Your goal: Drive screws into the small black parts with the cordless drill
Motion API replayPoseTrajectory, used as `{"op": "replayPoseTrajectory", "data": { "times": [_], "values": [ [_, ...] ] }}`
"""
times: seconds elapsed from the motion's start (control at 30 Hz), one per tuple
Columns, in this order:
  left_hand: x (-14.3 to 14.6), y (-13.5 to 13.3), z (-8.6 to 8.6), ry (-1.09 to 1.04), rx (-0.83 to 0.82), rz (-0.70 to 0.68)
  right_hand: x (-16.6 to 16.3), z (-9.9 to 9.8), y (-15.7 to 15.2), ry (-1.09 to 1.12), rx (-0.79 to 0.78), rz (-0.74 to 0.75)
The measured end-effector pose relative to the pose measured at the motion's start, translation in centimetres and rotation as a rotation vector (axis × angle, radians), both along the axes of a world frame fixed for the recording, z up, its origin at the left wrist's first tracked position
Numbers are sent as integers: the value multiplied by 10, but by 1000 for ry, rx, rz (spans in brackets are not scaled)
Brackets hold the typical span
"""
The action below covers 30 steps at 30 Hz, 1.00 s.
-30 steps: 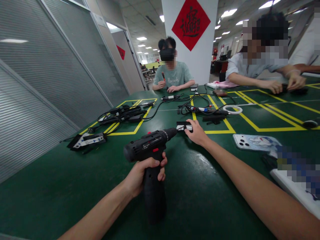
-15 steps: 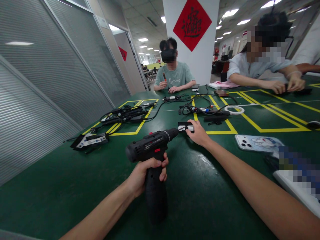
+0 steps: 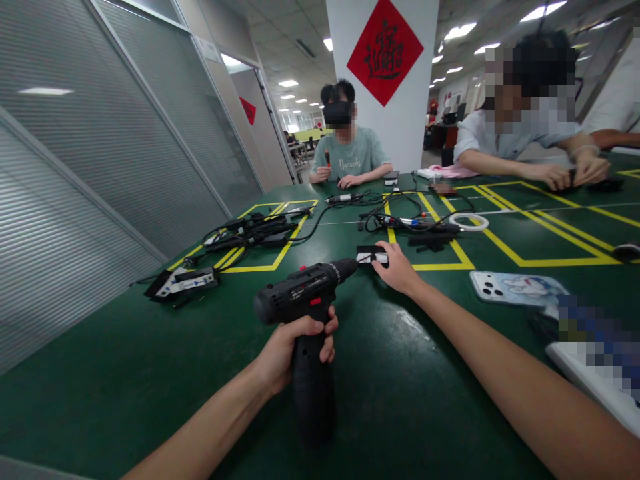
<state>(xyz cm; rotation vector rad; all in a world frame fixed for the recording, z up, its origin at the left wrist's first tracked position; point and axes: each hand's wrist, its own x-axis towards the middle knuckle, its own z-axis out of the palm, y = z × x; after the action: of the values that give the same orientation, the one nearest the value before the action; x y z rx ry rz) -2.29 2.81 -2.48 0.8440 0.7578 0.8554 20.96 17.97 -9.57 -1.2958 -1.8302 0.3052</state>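
Observation:
My left hand point(image 3: 295, 347) is wrapped round the grip of a black cordless drill point(image 3: 300, 300), held upright above the green table point(image 3: 125, 373). Its chuck points right, at a small black and white part point(image 3: 370, 255) lying on the table. My right hand point(image 3: 397, 267) reaches forward and holds that part at its right end, fingers closed on it. The drill's tip touches or nearly touches the part's left end.
A phone in a cartoon case point(image 3: 515, 288) lies to the right. Black tools and cables point(image 3: 250, 230) sit at the left in yellow-taped squares, with more cables point(image 3: 410, 220) and a white ring point(image 3: 467, 221) further back. Two other people point(image 3: 350, 150) sit across the table.
The view has shifted slightly; both hands, the drill and the part keep almost the same pose.

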Motion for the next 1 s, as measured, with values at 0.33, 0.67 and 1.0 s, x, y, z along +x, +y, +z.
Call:
{"op": "replayPoseTrajectory", "data": {
  "times": [0.33, 0.67, 1.0],
  "values": [
    [0, -2, 1, 7, 5, 7, -1, 0, 1, 9, -1, -10],
    [1, -1, 1, 7, 2, 8, 0, 0, 1, 15, -13, -5],
    [1, -1, 1, 10, 4, 5, -1, 0, -1, 4, 6, -9]
  ]
}}
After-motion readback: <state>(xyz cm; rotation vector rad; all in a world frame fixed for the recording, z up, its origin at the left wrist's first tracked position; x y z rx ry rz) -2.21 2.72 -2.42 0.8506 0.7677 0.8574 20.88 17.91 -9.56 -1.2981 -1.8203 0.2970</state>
